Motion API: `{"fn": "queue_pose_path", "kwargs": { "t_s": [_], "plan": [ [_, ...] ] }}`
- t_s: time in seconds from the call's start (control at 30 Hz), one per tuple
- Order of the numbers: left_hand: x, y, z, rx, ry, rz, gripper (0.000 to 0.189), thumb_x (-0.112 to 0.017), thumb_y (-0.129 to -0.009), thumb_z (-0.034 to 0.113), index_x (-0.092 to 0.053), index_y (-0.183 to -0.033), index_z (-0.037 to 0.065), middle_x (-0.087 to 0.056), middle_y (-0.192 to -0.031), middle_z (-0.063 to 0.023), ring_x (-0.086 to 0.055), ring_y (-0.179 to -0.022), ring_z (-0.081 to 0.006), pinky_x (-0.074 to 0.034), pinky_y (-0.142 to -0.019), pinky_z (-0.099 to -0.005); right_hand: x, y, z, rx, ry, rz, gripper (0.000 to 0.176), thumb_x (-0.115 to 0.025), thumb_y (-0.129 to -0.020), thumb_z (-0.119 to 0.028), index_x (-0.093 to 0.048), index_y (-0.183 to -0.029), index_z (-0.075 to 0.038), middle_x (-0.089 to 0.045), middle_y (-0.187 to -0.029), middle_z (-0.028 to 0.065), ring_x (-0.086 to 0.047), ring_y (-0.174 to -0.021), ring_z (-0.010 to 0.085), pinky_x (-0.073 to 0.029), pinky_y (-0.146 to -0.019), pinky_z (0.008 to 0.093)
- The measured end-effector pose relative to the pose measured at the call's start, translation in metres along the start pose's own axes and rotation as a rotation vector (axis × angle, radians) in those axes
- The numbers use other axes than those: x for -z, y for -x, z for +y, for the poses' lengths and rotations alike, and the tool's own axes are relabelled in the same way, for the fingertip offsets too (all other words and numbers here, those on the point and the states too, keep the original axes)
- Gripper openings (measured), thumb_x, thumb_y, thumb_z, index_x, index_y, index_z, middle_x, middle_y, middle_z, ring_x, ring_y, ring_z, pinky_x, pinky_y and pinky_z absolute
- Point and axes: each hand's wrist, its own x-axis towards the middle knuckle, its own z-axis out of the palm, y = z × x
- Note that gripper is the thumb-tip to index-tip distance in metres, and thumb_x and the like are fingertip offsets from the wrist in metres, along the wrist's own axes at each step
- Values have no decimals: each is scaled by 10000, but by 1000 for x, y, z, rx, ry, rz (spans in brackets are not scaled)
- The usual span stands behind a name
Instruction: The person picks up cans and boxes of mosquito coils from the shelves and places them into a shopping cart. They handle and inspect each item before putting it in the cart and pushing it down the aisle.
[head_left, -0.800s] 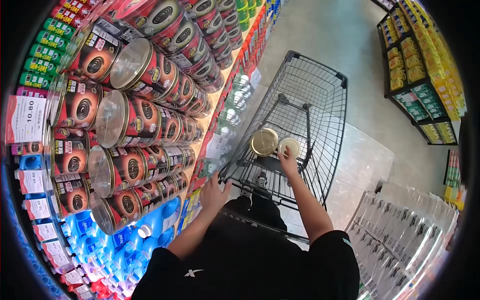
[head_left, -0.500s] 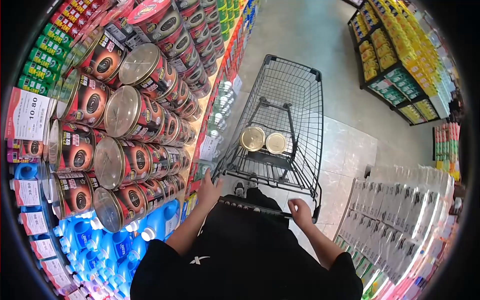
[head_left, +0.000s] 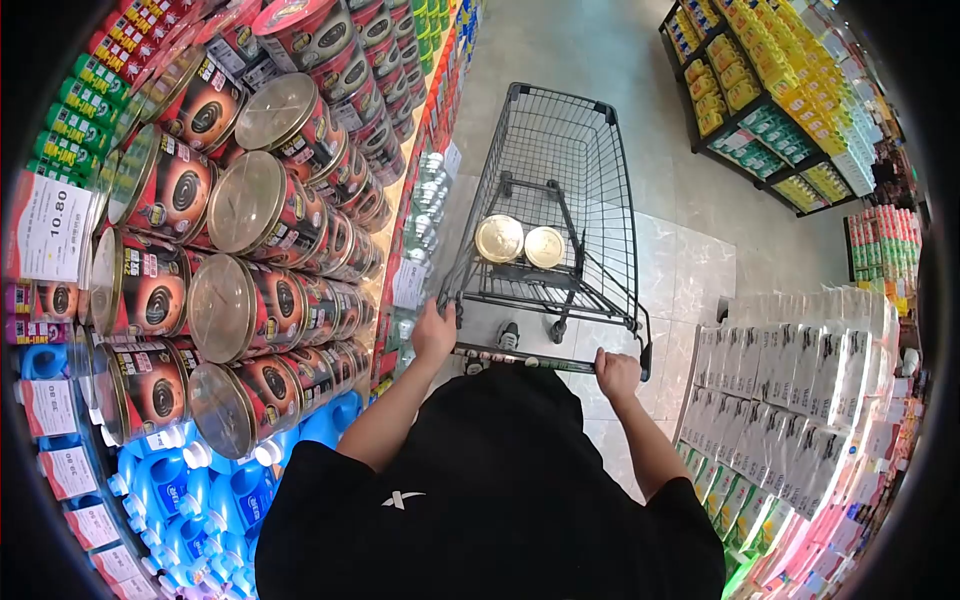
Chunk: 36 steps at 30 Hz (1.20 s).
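Observation:
A wire shopping cart (head_left: 610, 225) stands in front of me, with two round gold-lidded cans (head_left: 499, 239) side by side inside it near its handle end. My left hand (head_left: 434, 332) is wrapped round the left end of the cart's handle. On the right end of the same handle (head_left: 530, 361), my right hand (head_left: 617, 373) is closed, fingers curled over the bar.
Stacked red and black tins (head_left: 245, 305) fill the shelf on the left, above blue bottles (head_left: 165, 490). White packs (head_left: 790, 370) are piled at the right. Further off stands a rack of yellow goods (head_left: 780, 75). A tiled aisle (head_left: 670, 260) runs ahead.
Both hands have closed on the cart handle; before, my left hand was spread beside it. The cart and cans appear slightly higher and further left, and the handle has come into clearer view.

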Motion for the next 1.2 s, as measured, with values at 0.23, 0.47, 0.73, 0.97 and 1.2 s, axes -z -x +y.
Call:
{"fn": "queue_pose_path", "kwargs": {
  "t_s": [0.23, 0.47, 0.73, 0.97, 1.2],
  "plan": [
    [-3, -58, 46, -34, 20, 16, 550, -518, -994, 436, -494, -1344, 13, -689, -1072, -309, -656, -1019, -493, -500, -890, -557, -5, -75, 23, 2, 40, 28, 505, -553, -975, -309, -629, -535, -75, -605, -546, 168, -610, -502, 361, -487, -522, 475],
    [-7, -142, 92, -51, 70, 83, 548, -531, -978, 437, -496, -1366, 51, -689, -1073, -311, -650, -1030, -502, -497, -905, -554, -15, -170, 40, 17, 12, 88, 520, -540, -978, -328, -637, -532, -78, -605, -540, 164, -608, -489, 358, -485, -507, 466],
    [-12, -236, 141, 21, 27, 104, 556, -544, -968, 466, -519, -1372, 85, -685, -1087, -308, -640, -1055, -497, -488, -921, -550, -22, -276, 59, 35, 12, 48, 531, -547, -976, -352, -659, -536, -76, -616, -534, 162, -615, -484, 346, -490, -519, 463],
    [-7, -295, 167, 64, -5, 86, 546, -543, -974, 460, -538, -1365, 78, -685, -1095, -309, -640, -1066, -492, -486, -925, -547, -20, -339, 59, 34, -83, 25, 519, -573, -960, -367, -663, -545, -68, -616, -532, 166, -618, -484, 353, -498, -517, 467],
    [1, -320, 189, 27, 1, 85, 507, -542, -973, 473, -588, -1278, 70, -705, -1055, -275, -666, -1036, -449, -497, -904, -532, -23, -372, 64, 44, -84, -13, 497, -586, -950, -346, -667, -550, -64, -617, -540, 169, -621, -492, 357, -506, -529, 464]
  ]
}}
